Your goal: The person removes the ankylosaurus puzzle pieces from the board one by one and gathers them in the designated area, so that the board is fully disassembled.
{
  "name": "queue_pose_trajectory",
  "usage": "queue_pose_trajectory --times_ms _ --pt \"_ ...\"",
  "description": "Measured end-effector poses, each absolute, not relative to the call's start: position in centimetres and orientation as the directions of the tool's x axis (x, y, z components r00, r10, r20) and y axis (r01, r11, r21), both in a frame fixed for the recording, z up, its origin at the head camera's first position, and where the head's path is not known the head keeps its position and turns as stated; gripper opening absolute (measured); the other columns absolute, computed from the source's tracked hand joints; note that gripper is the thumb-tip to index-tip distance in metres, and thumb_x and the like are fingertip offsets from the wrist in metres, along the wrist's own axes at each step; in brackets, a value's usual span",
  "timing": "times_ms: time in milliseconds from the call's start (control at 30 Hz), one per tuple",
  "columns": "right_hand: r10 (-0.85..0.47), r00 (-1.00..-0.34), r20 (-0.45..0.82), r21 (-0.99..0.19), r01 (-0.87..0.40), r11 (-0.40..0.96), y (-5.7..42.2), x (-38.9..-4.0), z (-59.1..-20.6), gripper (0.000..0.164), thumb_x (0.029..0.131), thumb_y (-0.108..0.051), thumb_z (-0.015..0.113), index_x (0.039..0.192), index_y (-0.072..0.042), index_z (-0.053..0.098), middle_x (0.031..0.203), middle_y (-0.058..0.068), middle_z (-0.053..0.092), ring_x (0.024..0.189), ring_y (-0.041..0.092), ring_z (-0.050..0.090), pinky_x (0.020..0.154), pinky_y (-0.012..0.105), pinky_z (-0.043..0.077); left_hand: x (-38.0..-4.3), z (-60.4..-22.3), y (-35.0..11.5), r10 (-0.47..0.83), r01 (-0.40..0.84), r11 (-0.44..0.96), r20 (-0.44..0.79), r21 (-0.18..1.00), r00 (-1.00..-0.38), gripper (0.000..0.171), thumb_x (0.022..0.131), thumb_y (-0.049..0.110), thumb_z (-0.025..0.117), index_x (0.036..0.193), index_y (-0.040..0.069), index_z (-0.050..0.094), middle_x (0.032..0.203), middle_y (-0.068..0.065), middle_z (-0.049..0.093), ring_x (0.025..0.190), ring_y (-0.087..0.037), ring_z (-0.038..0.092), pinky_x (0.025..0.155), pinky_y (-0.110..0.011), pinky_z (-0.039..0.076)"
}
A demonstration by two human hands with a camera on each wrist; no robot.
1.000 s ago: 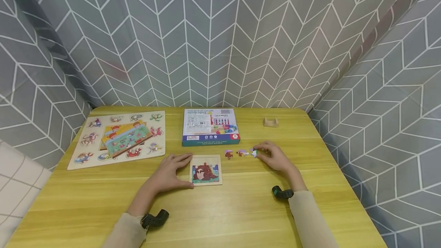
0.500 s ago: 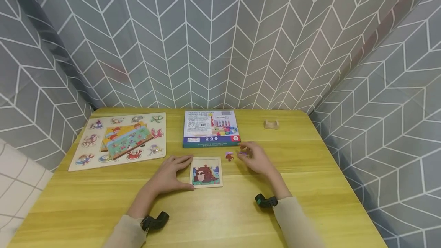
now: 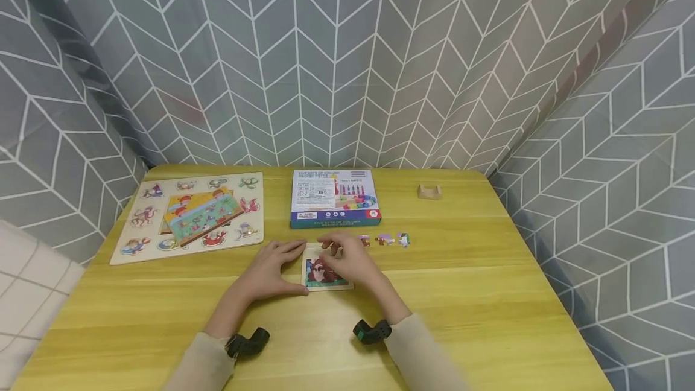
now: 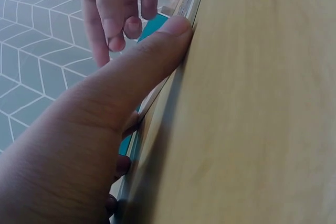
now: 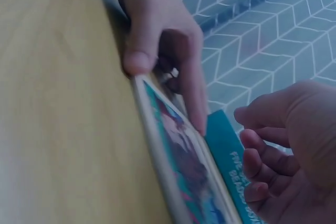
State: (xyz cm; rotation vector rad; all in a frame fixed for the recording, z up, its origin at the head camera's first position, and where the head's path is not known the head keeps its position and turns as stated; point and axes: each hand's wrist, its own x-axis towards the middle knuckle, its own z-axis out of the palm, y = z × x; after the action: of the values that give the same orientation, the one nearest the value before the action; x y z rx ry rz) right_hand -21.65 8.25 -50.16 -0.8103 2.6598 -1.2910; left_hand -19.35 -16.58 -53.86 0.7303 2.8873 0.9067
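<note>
A small square jigsaw puzzle (image 3: 330,288) in a pale wooden frame lies mid-table, its lower part filled with a brown-haired figure. My left hand (image 3: 269,274) grips it at the left side, thumb at the near corner and fingers at the far one. Over the puzzle hovers my right hand (image 3: 350,258), fingers loosely curled; in the right wrist view nothing shows between its thumb (image 5: 257,113) and fingers. Three loose puzzle pieces (image 3: 385,239) lie in a row just right of the frame, the nearest partly hidden behind the right hand.
Behind the puzzle lies a boxed toy set (image 3: 335,199). A sea-animal peg board (image 3: 252,180) with two picture puzzles (image 3: 209,220) on it is at the back left. At the back right sits a small wooden holder (image 3: 429,192). Patterned curtains enclose the table.
My right hand has moved left from the farthest loose piece, past the middle one, to above the puzzle. The three pieces remain in their row. My left hand has stayed at the frame.
</note>
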Motion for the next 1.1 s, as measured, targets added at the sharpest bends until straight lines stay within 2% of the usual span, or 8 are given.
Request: queue_pose_trajectory --times_ms 133,367,500,633,800,1100 --pt "-0.498 -0.855 0.141 -0.756 -0.418 0.504 7.5 -21.4 -50.8 0.032 0.100 -0.009 0.072 0.131 -0.002 0.073 0.107 0.008 0.070 0.084 0.011 0.058 0.070 0.024 0.049 -19.3 -53.7 -16.6 0.448 0.432 0.719 0.111 0.545 -0.887 0.106 0.073 0.071 0.087 0.158 0.017 0.053 0.164 0.000 0.049 0.117 -0.021 0.048 0.099 -0.050 0.042" --pt "-0.489 -0.856 0.168 -0.710 -0.450 0.542 7.2 -21.2 -52.5 0.024 0.097 -0.006 0.073 0.121 -0.002 0.077 0.094 0.003 0.061 0.079 0.010 0.051 0.072 0.025 0.045 -19.2 -53.7 -16.6 0.449 0.432 0.717 0.112 0.546 -0.887 0.106 0.073 0.070 0.087 0.158 0.015 0.054 0.164 -0.001 0.049 0.116 -0.020 0.048 0.098 -0.048 0.042" --pt "-0.502 -0.845 0.183 -0.660 -0.484 0.574 7.2 -21.1 -53.0 0.019 0.097 -0.006 0.072 0.114 -0.005 0.079 0.100 0.003 0.061 0.084 0.011 0.050 0.076 0.025 0.046 -19.3 -53.7 -16.6 0.450 0.437 0.718 0.119 0.542 -0.885 0.107 0.073 0.071 0.087 0.158 0.016 0.053 0.164 0.000 0.049 0.113 -0.019 0.047 0.097 -0.047 0.041" --pt "-0.517 -0.842 0.156 -0.662 -0.478 0.578 7.4 -20.9 -53.0 0.018 0.096 -0.008 0.073 0.113 -0.007 0.078 0.106 0.004 0.062 0.089 0.012 0.053 0.079 0.025 0.048 -19.3 -53.8 -16.6 0.453 0.443 0.716 0.123 0.539 -0.883 0.107 0.074 0.072 0.086 0.159 0.016 0.052 0.164 0.000 0.049 0.114 -0.020 0.048 0.098 -0.049 0.041" --pt "-0.533 -0.838 0.119 -0.677 -0.461 0.574 7.6 -20.8 -52.9 0.021 0.096 -0.009 0.073 0.117 -0.007 0.077 0.107 0.002 0.060 0.090 0.012 0.053 0.079 0.025 0.048 -19.2 -54.0 -16.6 0.455 0.442 0.716 0.120 0.541 -0.882 0.107 0.074 0.073 0.085 0.159 0.016 0.052 0.164 -0.001 0.049 0.118 -0.022 0.049 0.100 -0.051 0.042" --pt "-0.552 -0.826 0.113 -0.683 -0.468 0.561 7.7 -20.9 -52.6 0.021 0.098 -0.008 0.072 0.119 -0.007 0.074 0.104 0.001 0.059 0.088 0.011 0.051 0.078 0.024 0.046 -19.4 -54.1 -16.6 0.457 0.455 0.719 0.136 0.526 -0.879 0.107 0.074 0.074 0.084 0.158 0.016 0.053 0.163 0.000 0.050 0.115 -0.020 0.049 0.098 -0.048 0.043"
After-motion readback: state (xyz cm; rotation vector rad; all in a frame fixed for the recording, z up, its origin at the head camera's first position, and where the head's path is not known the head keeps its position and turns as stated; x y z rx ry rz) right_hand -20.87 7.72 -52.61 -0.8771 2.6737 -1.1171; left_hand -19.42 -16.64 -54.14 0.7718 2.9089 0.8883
